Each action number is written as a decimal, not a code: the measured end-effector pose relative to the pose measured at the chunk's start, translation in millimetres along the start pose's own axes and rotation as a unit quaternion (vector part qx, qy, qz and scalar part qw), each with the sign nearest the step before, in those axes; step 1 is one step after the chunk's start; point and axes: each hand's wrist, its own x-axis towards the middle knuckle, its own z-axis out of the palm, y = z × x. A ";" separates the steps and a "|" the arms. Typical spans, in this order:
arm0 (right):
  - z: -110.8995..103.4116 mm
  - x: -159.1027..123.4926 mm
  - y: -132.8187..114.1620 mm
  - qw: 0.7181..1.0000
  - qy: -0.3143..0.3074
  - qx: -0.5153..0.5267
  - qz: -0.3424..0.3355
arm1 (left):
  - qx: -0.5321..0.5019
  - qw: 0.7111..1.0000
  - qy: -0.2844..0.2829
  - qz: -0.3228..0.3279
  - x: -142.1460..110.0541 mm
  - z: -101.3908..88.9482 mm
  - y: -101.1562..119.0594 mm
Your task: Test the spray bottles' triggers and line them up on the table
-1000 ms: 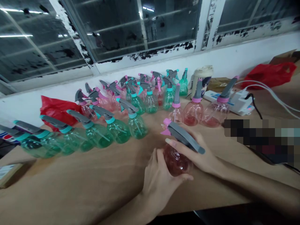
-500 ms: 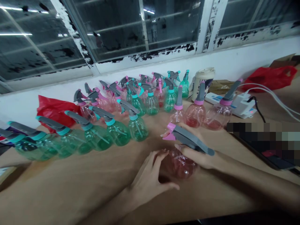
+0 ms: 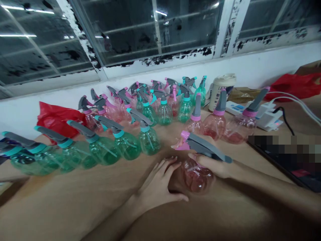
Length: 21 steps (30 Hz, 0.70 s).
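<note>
A pink spray bottle (image 3: 197,175) with a grey trigger head (image 3: 204,149) stands on the brown table (image 3: 75,201) in front of me. My right hand (image 3: 213,164) grips its neck under the grey head. My left hand (image 3: 160,182) rests on the table just left of the bottle, fingers spread, not wrapped around it. A row of green spray bottles (image 3: 125,144) runs off to the left. Pink spray bottles (image 3: 215,124) stand just behind the one I hold.
More green and pink bottles (image 3: 160,100) crowd the wall under the window. A lidded cup (image 3: 222,88), a white power strip (image 3: 263,115) with cables, and red plastic bags (image 3: 56,117) lie at the back. A dark flat object (image 3: 288,160) lies at the right.
My left hand has come off the bottle's body and now rests open beside it. My right hand keeps its hold, and the bottle has shifted slightly right.
</note>
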 end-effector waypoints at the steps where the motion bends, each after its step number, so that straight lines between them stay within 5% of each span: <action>1: 0.9 2.4 -1.3 1.000 0.005 0.004 -0.003 | 0.000 1.000 -0.002 -0.004 -0.2 0.0 0.1; 11: 1.7 8.4 -2.7 0.999 0.000 0.022 -0.036 | -0.004 1.000 -0.014 -0.021 -0.5 -1.1 0.4; 21: 6.5 6.8 -0.8 0.997 0.031 0.065 0.004 | 0.042 0.998 -0.039 -0.031 -4.5 5.1 -4.3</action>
